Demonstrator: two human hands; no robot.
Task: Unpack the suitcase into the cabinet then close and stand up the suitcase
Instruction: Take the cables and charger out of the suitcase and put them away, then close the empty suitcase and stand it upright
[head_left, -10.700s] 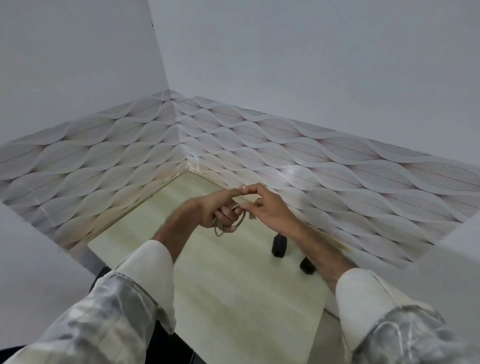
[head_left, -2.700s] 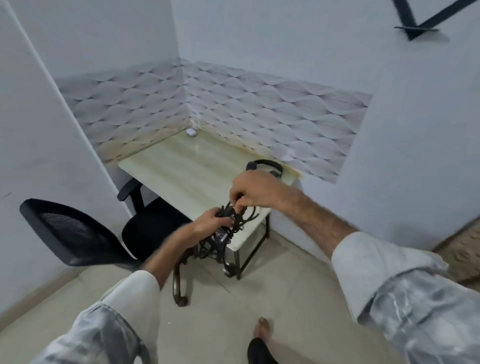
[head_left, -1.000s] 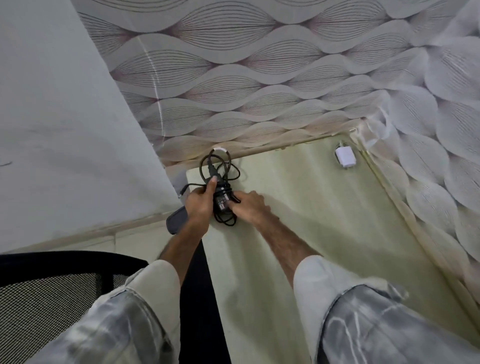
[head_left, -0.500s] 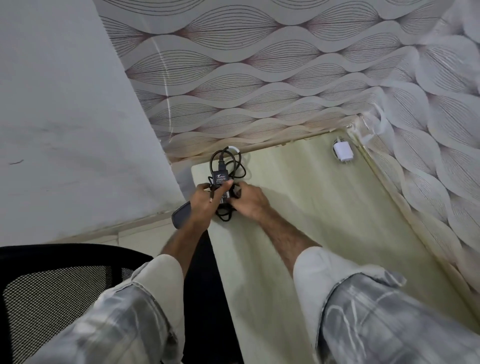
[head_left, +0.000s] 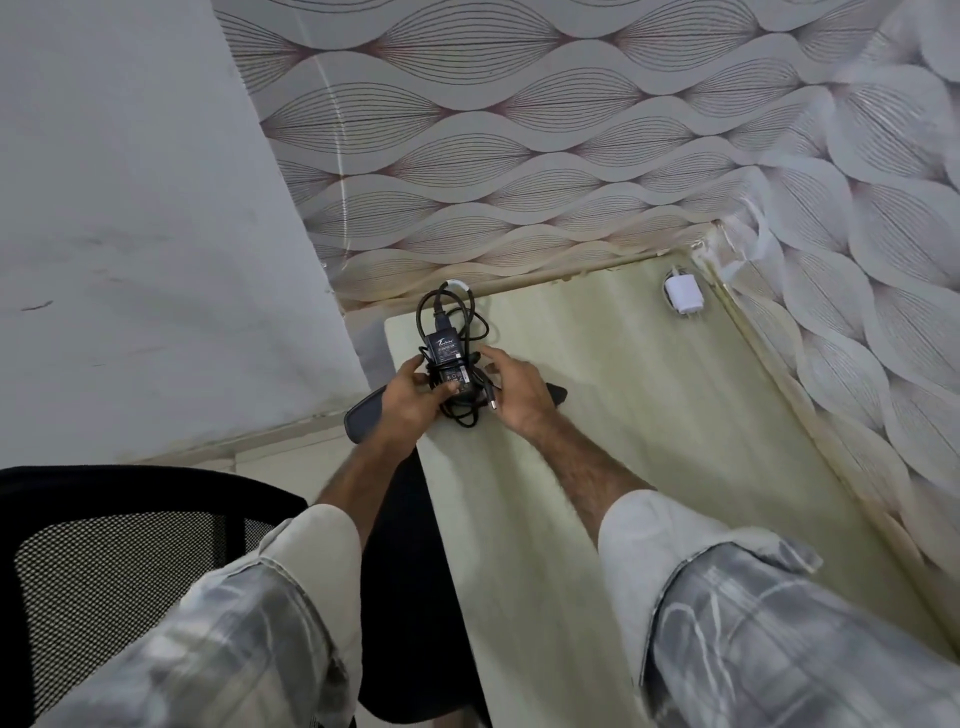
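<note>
Adapter, black and wound in its own black cord, is seen just left of the frame's centre, at the near-left corner of a pale desk. It is gripped from the left by the left hand, whose thumb and fingers are curled round the lower end of the block. The right hand is set against its right side, with fingers bent loosely round the cord loops and the thumb laid toward the block; a small plug end is seen sticking out beside the palm. Whether the adapter is rested on the desk or lifted just above it cannot be told.

A label with white print is carried on the top face of the adapter; a slanted logo word is visible, but it is too small to be read. A white tag is seen on the cord at its far loop.

A white charger is laid near the far corner of the desk, in the upper right of the frame, well apart from the hands. A black mesh chair is seen at the lower left, and its armrest is partly hidden under the left hand. Patterned wallpaper is seen across the top.
</note>
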